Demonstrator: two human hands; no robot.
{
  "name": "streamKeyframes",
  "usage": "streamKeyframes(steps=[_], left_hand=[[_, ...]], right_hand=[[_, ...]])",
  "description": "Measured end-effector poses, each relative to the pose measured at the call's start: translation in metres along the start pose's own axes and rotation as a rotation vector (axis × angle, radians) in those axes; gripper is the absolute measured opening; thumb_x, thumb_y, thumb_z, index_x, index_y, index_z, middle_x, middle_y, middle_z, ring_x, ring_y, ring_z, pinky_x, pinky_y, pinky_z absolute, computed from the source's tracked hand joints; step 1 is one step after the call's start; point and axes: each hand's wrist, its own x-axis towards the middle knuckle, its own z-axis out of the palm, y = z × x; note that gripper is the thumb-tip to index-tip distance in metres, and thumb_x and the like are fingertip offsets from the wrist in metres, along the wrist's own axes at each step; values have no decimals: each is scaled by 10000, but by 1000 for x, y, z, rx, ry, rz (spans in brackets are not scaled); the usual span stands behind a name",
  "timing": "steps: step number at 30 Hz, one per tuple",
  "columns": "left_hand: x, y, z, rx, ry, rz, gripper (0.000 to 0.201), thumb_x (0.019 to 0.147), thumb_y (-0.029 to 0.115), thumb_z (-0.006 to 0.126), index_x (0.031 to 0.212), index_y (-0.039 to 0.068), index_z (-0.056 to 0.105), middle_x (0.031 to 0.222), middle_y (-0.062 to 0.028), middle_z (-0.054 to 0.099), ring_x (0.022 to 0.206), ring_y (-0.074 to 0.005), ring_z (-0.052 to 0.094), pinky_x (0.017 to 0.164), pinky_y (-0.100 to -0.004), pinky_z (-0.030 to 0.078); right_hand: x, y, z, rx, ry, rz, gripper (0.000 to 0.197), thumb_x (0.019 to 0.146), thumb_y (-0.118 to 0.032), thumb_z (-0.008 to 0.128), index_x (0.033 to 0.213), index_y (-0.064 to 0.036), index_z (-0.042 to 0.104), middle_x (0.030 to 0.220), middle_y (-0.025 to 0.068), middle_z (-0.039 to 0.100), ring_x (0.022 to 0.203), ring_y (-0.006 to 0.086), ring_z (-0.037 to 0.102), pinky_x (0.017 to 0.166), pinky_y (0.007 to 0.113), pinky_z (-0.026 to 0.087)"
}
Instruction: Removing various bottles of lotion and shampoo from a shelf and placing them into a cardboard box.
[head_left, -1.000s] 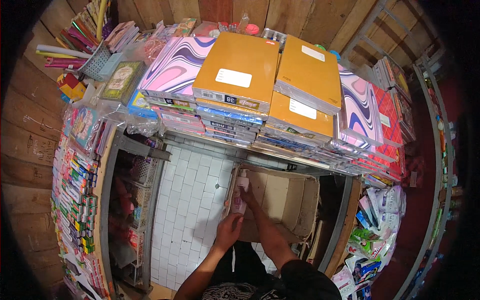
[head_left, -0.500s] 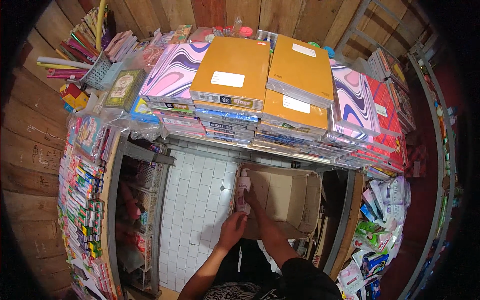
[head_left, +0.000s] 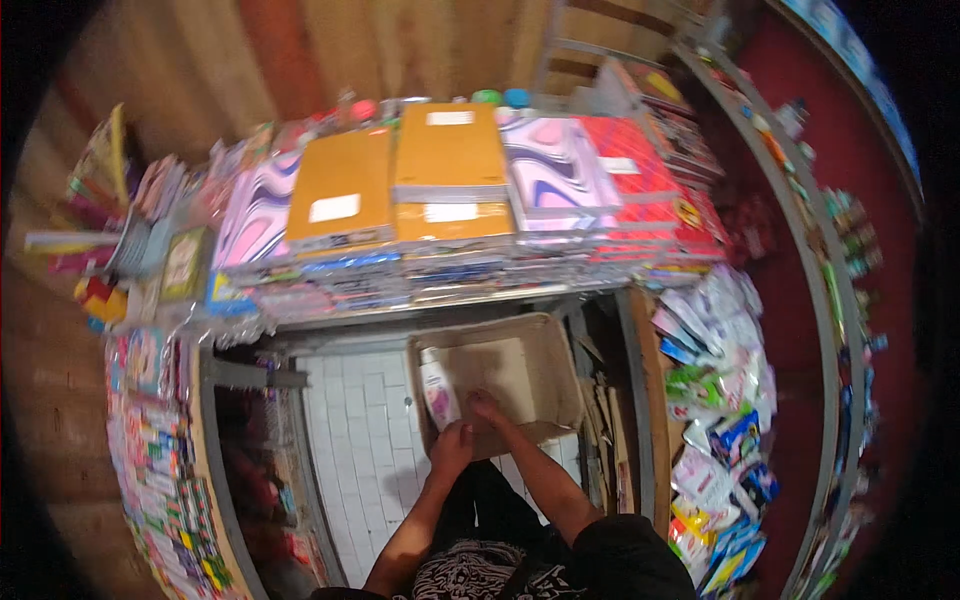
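On the left, small boxes (head_left: 180,510) sit in tight piles, maybe so that many fit. Next, brown notebooks (head_left: 345,180) lie flat in stacks, which likely keeps them from sliding. Under them, the white and pink bottle (head_left: 438,392) is inside the cardboard box (head_left: 550,370), along its left wall, which may help prop it up. The left hand (head_left: 452,447) is at the bottle's bottom end; its fingers look bent, but I cannot tell if they grip it. The right hand (head_left: 485,408) is over the box, just beside the bottle; its fingers are too blurry to tell open from closed. On the right, soft packets (head_left: 735,435) are heaped up.

Half a second ago, the right hand was on the bottle; now there is a gap between them. The whole view has turned, too.
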Motion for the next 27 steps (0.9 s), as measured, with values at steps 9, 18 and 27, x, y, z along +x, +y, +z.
streamKeyframes(steps=[9,18,27], left_hand=[[43,14,67,-215,-75,247,148,851,114,537,860,11,643,753,-170,649,673,-221,628,632,-303,485],[16,82,147,-196,-394,313,108,823,57,527,860,-4,609,695,-78,625,657,-126,578,627,-264,473],[-158,312,248,-455,-741,713,223,910,182,547,915,-37,591,808,-65,629,758,-127,580,700,-264,460]], right_hand=[[-105,-100,-157,1010,278,27,159,912,-78,475,1020,11,551,818,73,589,746,129,583,697,269,494],[-255,-75,-270,991,784,12,148,912,-64,487,1009,33,541,861,94,603,779,159,602,703,279,502],[-511,-59,-386,772,1398,-54,103,891,-85,525,929,0,570,796,54,623,739,114,604,668,250,479]])
